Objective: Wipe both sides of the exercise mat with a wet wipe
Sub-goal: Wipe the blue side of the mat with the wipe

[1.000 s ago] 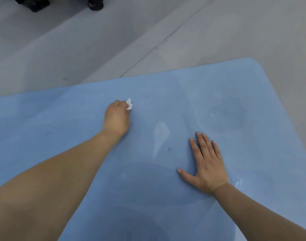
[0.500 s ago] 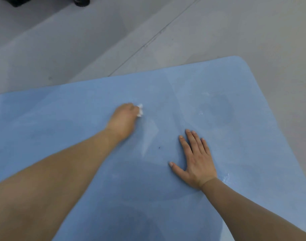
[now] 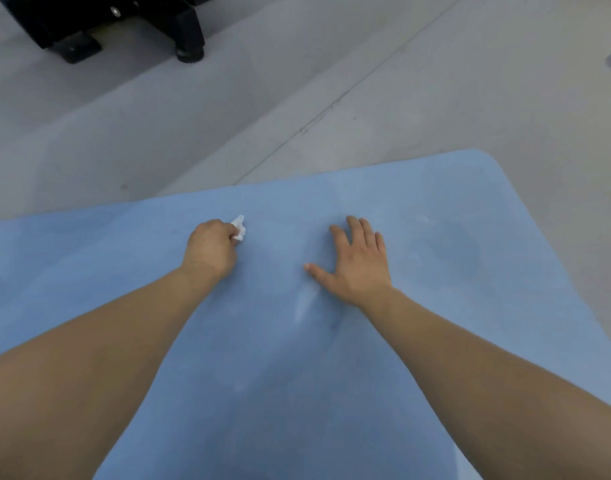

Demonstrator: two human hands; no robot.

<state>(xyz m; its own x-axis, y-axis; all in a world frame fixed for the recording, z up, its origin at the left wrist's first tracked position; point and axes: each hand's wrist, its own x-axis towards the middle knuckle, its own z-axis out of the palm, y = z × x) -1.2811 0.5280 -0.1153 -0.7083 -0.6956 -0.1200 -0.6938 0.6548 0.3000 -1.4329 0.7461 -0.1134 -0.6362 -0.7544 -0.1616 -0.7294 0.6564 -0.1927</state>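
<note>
**matfan22:** Compared with a second ago, both hands sit further up the smooth light-blue foam exercise mat (image 3: 435, 306), closer to its far edge. The right hand (image 3: 357, 263) especially: it was down near the person's body and is now almost level with the left hand (image 3: 212, 249). The view has tipped up too, so a black metal equipment base (image 3: 124, 22) on the pale grey floor (image 3: 366, 81) shows at the top left.

**wipe_guy:** What's the grip looking like?

**matfan22:** Left hand's fingers are curled into a fist, pinching a small crumpled white wet wipe (image 3: 239, 227). Only a bit of it pokes out past the knuckles on the far side, right down on the mat surface. Right hand is flat, palm down, fingers straight and a little spread, thumb out to the side, pressing on the mat.

**wipe_guy:** And the mat itself?

**matfan22:** Lying flat on the floor, filling the lower half of the view, rounded corner at the upper right. Darker damp-looking patches to the right of the right hand, plus a pale shiny streak just below its thumb.
</note>
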